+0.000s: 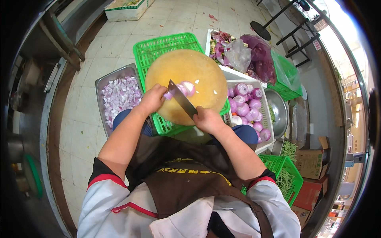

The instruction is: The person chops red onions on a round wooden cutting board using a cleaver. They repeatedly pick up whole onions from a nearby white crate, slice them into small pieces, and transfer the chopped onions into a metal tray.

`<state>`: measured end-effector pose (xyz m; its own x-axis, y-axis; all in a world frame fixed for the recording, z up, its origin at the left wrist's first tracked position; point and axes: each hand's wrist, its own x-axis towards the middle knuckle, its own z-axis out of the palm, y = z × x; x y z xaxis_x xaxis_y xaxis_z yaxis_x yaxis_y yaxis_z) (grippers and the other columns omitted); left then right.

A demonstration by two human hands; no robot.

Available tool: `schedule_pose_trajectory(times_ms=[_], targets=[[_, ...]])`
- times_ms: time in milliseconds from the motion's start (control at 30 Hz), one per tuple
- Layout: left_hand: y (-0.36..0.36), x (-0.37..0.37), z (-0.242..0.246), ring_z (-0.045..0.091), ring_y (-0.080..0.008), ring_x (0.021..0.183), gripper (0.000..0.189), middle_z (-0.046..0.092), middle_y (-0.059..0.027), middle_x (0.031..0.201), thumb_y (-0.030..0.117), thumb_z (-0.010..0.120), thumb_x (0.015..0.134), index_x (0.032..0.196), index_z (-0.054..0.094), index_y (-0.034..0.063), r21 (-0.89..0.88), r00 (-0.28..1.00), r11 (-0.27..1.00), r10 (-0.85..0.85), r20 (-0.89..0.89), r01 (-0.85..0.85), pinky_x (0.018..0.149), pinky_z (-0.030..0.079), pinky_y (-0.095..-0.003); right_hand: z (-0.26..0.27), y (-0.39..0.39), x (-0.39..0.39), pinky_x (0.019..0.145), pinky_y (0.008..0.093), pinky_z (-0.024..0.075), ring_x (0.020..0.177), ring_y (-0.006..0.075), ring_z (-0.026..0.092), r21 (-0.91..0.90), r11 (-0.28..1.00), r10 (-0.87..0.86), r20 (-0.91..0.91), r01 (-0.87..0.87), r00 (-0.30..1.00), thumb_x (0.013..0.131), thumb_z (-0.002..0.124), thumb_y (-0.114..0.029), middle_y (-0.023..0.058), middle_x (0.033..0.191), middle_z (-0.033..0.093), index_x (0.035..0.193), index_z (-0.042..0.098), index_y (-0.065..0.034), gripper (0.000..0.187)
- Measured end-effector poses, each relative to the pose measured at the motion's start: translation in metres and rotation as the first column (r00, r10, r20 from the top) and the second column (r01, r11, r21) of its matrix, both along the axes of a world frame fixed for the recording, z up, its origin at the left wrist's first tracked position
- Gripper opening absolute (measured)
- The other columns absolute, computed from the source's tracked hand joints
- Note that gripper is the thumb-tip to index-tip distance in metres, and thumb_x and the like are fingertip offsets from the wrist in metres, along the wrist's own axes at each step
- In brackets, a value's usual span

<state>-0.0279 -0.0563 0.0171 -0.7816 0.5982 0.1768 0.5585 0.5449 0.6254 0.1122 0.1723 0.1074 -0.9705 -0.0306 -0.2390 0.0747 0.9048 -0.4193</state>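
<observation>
A cleaver [182, 98] slants across a round wooden chopping board [205, 68], its handle gripped in my right hand [208, 119]. On the left side of the blade, my left hand [153, 99] has its fingertips curled against a cut piece of red onion [168, 95]. More peeled red onion [188, 88] lies just beyond the blade, partly hidden by it. Small white onion scraps [197, 81] are scattered on the board. The board rests on an upturned-looking green plastic crate [168, 40].
A metal pan [99, 89] of diced onion stands left. At right, a white plastic basket [270, 119] holds peeled red onions. Behind it is a foam box [230, 72] of peelings and bags. A steel bowl [279, 110] and a green crate [293, 190] of green beans sit further right.
</observation>
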Motion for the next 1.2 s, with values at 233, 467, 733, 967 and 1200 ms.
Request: schedule_pose_trajectory(times_ms=[233, 467, 733, 967, 1200], targets=[[0.003, 0.000, 0.002, 0.061, -0.0345, 0.089, 0.022, 0.060, -0.0147, 0.095, 0.003, 0.067, 0.079, 0.100, 0.060, 0.0044, 0.012, 0.999, 1.000, -0.011, -0.034, 0.011, 0.075, 0.051, -0.0405, -0.008, -0.004, 0.001, 0.076, 0.0500, 0.0512, 0.082, 0.0430, 0.064, 0.069, 0.988, 0.146, -0.097, -0.139, 0.985, 0.086, 0.052, -0.022, 0.0211, 0.083, 0.068, 0.077, 0.062, -0.0032, 0.024], [0.004, 0.003, 0.006, 0.062, -0.0370, 0.091, 0.020, 0.062, -0.0158, 0.097, 0.006, 0.063, 0.081, 0.101, 0.059, 0.0052, -0.037, 1.000, 0.999, 0.013, 0.001, -0.013, 0.078, 0.051, -0.0436, -0.029, -0.028, -0.019, 0.081, 0.0476, 0.0509, 0.088, 0.0416, 0.065, -0.056, 0.994, -0.080, 0.186, 0.092, 0.979, 0.088, 0.051, -0.025, 0.0269, 0.093, 0.067, 0.097, 0.065, 0.0040, 0.034], [0.029, 0.002, 0.012, 0.062, -0.0364, 0.086, 0.020, 0.062, -0.0185, 0.091, 0.010, 0.063, 0.079, 0.096, 0.057, 0.0012, 0.027, 0.994, 0.998, 0.047, 0.101, -0.050, 0.076, 0.050, -0.0437, -0.031, 0.033, 0.010, 0.070, 0.0350, 0.0501, 0.076, 0.0224, 0.065, -0.672, 0.688, -0.331, 0.046, 0.274, 0.942, 0.091, 0.058, -0.020, 0.0136, 0.081, 0.067, 0.104, 0.064, 0.0037, 0.028], [0.076, -0.016, 0.024, 0.060, -0.0376, 0.098, 0.043, 0.064, -0.0169, 0.099, 0.030, 0.074, 0.068, 0.099, 0.061, 0.0030, -0.171, 0.998, 0.985, -0.038, -0.059, 0.027, 0.087, 0.048, -0.0455, -0.041, 0.057, 0.031, 0.054, 0.0316, 0.0496, 0.059, 0.0175, 0.060, -0.786, 0.428, -0.481, 0.220, 0.447, 0.848, 0.091, 0.058, -0.020, 0.0089, 0.077, 0.064, 0.106, 0.063, 0.0015, 0.027], [0.098, -0.015, 0.028, 0.059, -0.0348, 0.106, 0.045, 0.064, -0.0157, 0.105, 0.028, 0.076, 0.067, 0.104, 0.065, 0.0059, -0.369, 0.993, 0.923, -0.117, 0.004, 0.110, 0.090, 0.049, -0.0442, -0.049, 0.056, 0.035, 0.044, 0.0298, 0.0450, 0.048, 0.0165, 0.054, -0.822, 0.176, -0.573, 0.362, 0.541, 0.735, 0.092, 0.059, -0.020, 0.0071, 0.075, 0.059, 0.112, 0.059, -0.0044, 0.026]])
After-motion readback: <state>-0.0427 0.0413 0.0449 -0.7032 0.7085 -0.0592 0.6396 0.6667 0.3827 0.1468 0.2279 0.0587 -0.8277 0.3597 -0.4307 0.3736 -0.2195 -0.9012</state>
